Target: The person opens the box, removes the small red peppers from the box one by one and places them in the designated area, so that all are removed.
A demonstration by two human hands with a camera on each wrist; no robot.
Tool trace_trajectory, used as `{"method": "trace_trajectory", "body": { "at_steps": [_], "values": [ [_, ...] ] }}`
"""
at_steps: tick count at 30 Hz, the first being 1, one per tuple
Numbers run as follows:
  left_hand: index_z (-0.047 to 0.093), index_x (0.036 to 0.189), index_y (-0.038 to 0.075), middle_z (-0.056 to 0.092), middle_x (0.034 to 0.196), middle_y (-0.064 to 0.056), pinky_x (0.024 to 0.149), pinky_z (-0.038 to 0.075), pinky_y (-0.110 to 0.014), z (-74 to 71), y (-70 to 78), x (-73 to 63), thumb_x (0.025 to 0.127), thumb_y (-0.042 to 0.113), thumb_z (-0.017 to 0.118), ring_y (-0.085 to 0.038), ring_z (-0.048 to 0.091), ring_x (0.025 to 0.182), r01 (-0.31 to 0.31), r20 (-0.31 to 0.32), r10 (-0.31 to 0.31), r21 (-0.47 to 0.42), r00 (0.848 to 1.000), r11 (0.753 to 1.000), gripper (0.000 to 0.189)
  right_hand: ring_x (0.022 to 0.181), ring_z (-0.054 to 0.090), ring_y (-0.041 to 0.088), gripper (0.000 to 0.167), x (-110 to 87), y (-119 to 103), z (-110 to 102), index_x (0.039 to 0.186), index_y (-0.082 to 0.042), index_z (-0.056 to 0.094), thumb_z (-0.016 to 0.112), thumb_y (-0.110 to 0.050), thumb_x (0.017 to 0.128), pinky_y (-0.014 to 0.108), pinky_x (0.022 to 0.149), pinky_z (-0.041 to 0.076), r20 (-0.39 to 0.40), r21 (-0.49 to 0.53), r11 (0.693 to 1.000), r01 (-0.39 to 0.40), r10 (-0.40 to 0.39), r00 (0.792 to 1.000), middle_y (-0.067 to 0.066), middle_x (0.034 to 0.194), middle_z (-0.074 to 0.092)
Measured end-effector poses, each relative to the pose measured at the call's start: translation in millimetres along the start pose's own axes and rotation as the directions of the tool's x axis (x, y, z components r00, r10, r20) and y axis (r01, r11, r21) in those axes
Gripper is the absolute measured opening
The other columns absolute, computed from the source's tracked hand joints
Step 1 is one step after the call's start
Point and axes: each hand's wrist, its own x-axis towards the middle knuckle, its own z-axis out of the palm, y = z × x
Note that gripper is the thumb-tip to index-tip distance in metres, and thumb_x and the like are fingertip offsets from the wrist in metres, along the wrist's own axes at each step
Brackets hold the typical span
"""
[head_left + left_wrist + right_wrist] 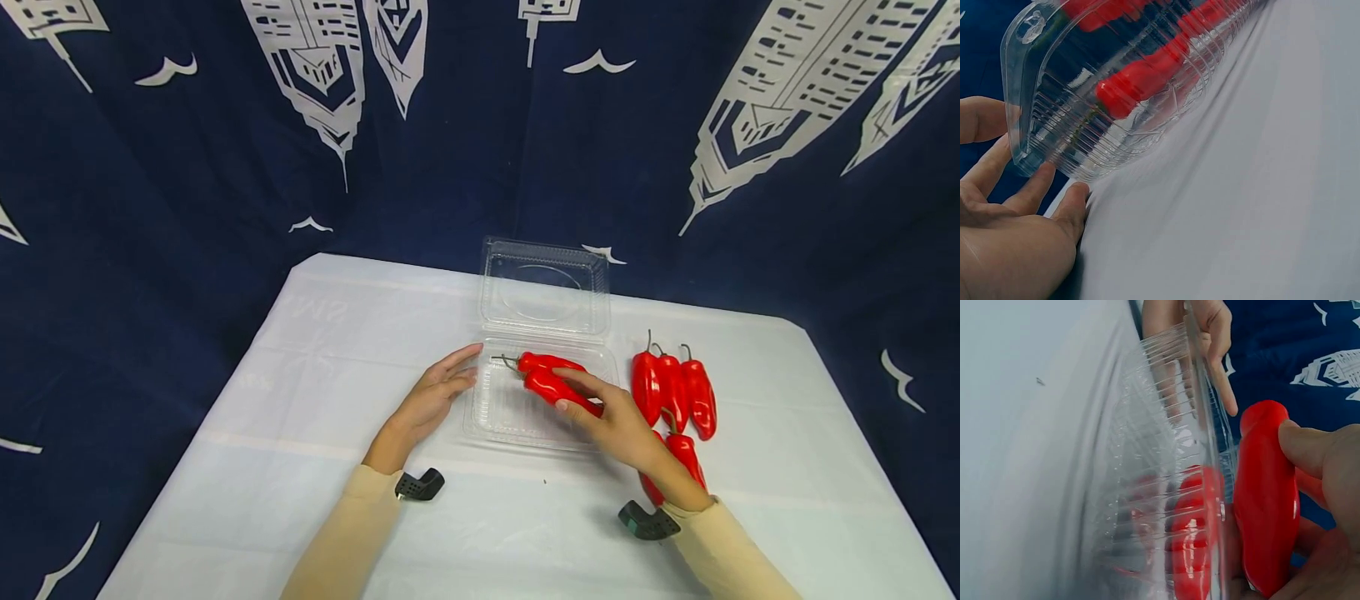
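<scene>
A clear plastic clamshell box point(498, 417) lies with its lid point(543, 292) tipped back. Inside its base is one red chili pepper point(534, 360), its thin stem pointing left. My right hand point(618, 421) pinches a second red chili pepper point(551, 388) between thumb and fingers, just above the base; in the right wrist view this held pepper point(1266, 500) is above the rim. At the box's left side my left hand point(427, 400) has its fingers extended, fingertips point(1075, 197) touching the ribbed wall and rim.
Right of the box lie several more red chili peppers point(703, 400), some partly hidden under my right forearm. A white cloth point(300, 400) covers the table. Behind hangs a dark blue curtain point(450, 183) with white building prints. Each wrist carries a black device point(422, 485).
</scene>
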Motion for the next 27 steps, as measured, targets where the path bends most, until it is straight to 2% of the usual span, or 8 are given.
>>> {"method": "trace_trajectory", "body": {
  "at_steps": [5,11,17,23,26,27],
  "values": [
    [0.037,0.154,0.010,0.025,0.165,-0.004,0.124,0.018,-0.044,0.3,0.5,-0.1,0.097,-0.001,0.049,-0.031,0.026,0.150,-0.002,0.000,0.002,-0.004,1.000,1.000,0.059,0.103,0.063,0.026,0.054,-2.0,1,-5,0.141,-0.019,0.058,0.075,-0.016,0.090,0.025,0.079,0.057,-0.033,0.015,1.000,-0.008,0.009,0.999,0.010,0.130,0.065],
    [0.039,0.154,0.011,0.026,0.164,-0.004,0.124,0.018,-0.044,0.8,0.3,0.4,0.097,-0.001,0.050,-0.031,0.026,0.150,0.000,-0.010,0.000,-0.001,1.000,1.000,0.059,0.105,0.063,0.024,0.055,-7.0,6,-9,0.141,-0.019,0.058,0.076,-0.018,0.089,0.030,0.082,0.057,-0.072,0.006,1.000,0.006,-0.005,0.997,0.008,0.125,0.066],
    [0.039,0.154,0.011,0.026,0.164,-0.004,0.124,0.018,-0.043,0.0,-0.9,1.8,0.097,0.000,0.051,-0.031,0.026,0.150,0.002,-0.013,-0.002,-0.003,1.000,1.000,0.059,0.102,0.058,0.024,0.058,-13.2,8,-12,0.140,-0.017,0.057,0.078,-0.014,0.087,0.024,0.077,0.056,-0.105,-0.004,1.000,0.007,-0.008,0.994,0.008,0.122,0.062],
    [0.038,0.154,0.011,0.023,0.165,-0.005,0.124,0.017,-0.043,-0.9,-1.8,2.3,0.097,0.001,0.050,-0.031,0.024,0.151,0.007,0.008,-0.007,0.005,1.000,1.000,0.059,0.096,0.054,0.022,0.059,-23.9,13,-18,0.140,-0.020,0.057,0.078,-0.012,0.086,0.025,0.065,0.057,-0.189,-0.004,0.999,-0.037,0.036,0.981,0.005,0.116,0.059],
    [0.039,0.154,0.012,0.024,0.165,-0.004,0.124,0.017,-0.043,-0.8,-1.8,2.1,0.098,0.001,0.050,-0.030,0.025,0.151,0.009,0.000,-0.009,0.003,1.000,1.000,0.058,0.099,0.056,0.021,0.062,-30.8,16,-24,0.144,-0.021,0.053,0.076,-0.010,0.087,0.024,0.068,0.057,-0.217,-0.020,0.998,-0.058,0.052,0.975,0.007,0.120,0.061],
    [0.039,0.154,0.012,0.024,0.165,-0.004,0.124,0.017,-0.043,-1.0,-1.8,2.0,0.098,0.000,0.050,-0.030,0.025,0.151,0.009,0.000,-0.009,0.002,1.000,1.000,0.058,0.100,0.056,0.017,0.064,-33.5,18,-26,0.145,-0.021,0.051,0.075,-0.010,0.087,0.022,0.070,0.056,-0.223,-0.026,0.998,-0.063,0.055,0.973,0.009,0.122,0.062]
  ]
}}
